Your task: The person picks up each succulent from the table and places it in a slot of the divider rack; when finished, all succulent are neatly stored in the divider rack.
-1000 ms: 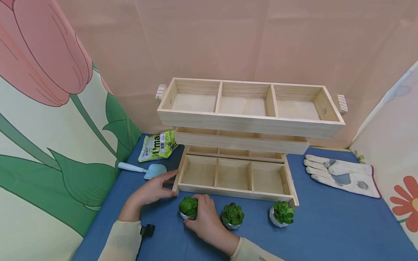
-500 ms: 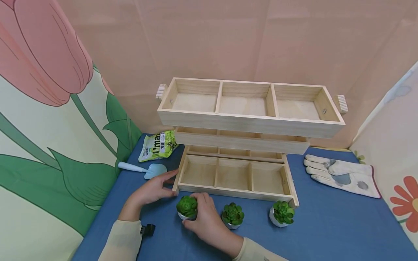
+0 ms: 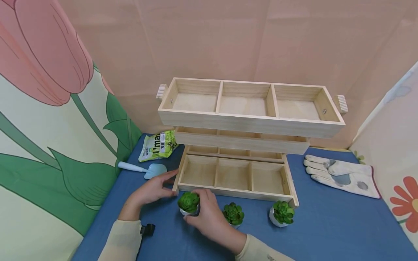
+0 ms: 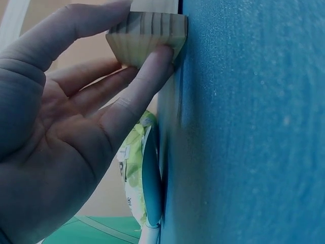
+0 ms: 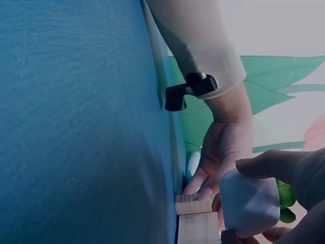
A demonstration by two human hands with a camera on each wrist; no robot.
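My right hand (image 3: 212, 219) grips a small potted succulent (image 3: 188, 202) by its white pot (image 5: 249, 203), close in front of the lowest box's left compartment. The right wrist view shows the pot's underside, clear of the table. My left hand (image 3: 156, 190) holds the front left end of a tiered wooden planter stand (image 3: 251, 125); in the left wrist view its thumb and fingers pinch the rail end (image 4: 147, 38). Each tier is a box with three bare compartments. Two more potted succulents stand on the blue cloth: one plant (image 3: 233, 213) beside my right hand, another plant (image 3: 282, 212) farther right.
A light blue trowel (image 3: 155, 171) lies left of the stand, with a green and white bag (image 3: 159, 146) behind it. White gardening gloves (image 3: 343, 175) lie at the right. The upper box (image 3: 248, 98) overhangs the lower tiers. Printed cloth walls surround the blue table (image 3: 333, 228).
My right hand has raised the potted succulent and moved it slightly toward the stand. The left hand keeps its hold on the rail end, and the other plants stay put.
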